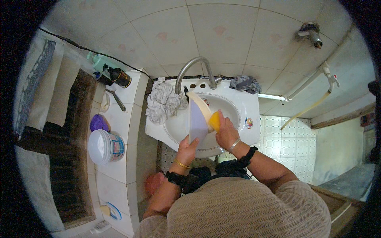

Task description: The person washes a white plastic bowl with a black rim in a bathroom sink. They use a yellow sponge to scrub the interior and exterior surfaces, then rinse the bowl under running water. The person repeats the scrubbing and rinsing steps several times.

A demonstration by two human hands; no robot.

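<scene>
My left hand [187, 151] grips the near end of a lavender-and-cream object [198, 117] with a pale straight rim, perhaps a container. It is held on edge over the white oval washbasin [251, 104], its far end by the spout of the curved metal faucet [190, 62]. My right hand [227, 134] pinches a yellow sponge [214, 121] against or close beside the object's cream side. A crumpled checked cloth [163, 102] lies on the basin's left rim, and a grey cloth [245, 84] is bunched at its back right corner.
On the tiled ledge [114, 178] at left stand a lidded plastic bucket [105, 147], a purple item [99, 123], a brush-like handled tool [117, 99] and a black pump bottle [119, 77]. A wall tap [311, 35] and a pipe with a yellowish hose [306, 110] are at right.
</scene>
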